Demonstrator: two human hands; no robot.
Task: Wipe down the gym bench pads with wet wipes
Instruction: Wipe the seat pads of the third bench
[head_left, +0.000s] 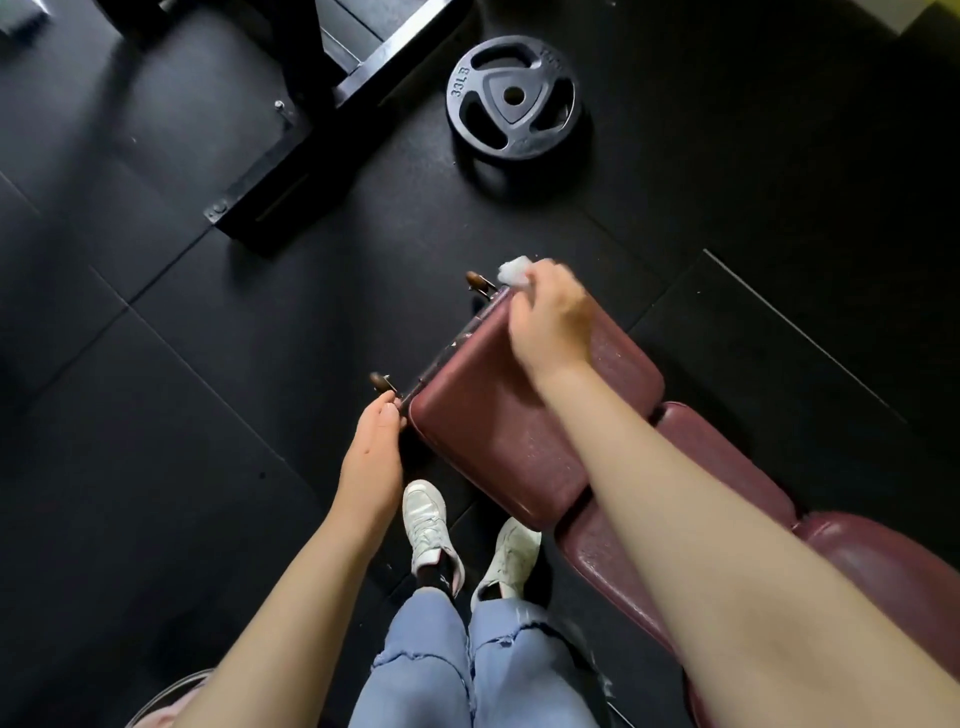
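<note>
Right hand (549, 317) is gripping a crumpled white wipe (514, 273) at the far corner of the maroon bench pad (498, 415); left hand (371, 457) is holding the bench's end bar (441, 353), fingers curled.

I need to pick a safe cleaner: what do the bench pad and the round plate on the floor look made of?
Bench pad: maroon vinyl or leatherette, by its smooth, slightly glossy skin with rounded padded edges; real leather can't be ruled out. Weight plate: likely cast metal with a dark matte coating, by the raised moulded lettering; a rubber coat is possible.
</note>
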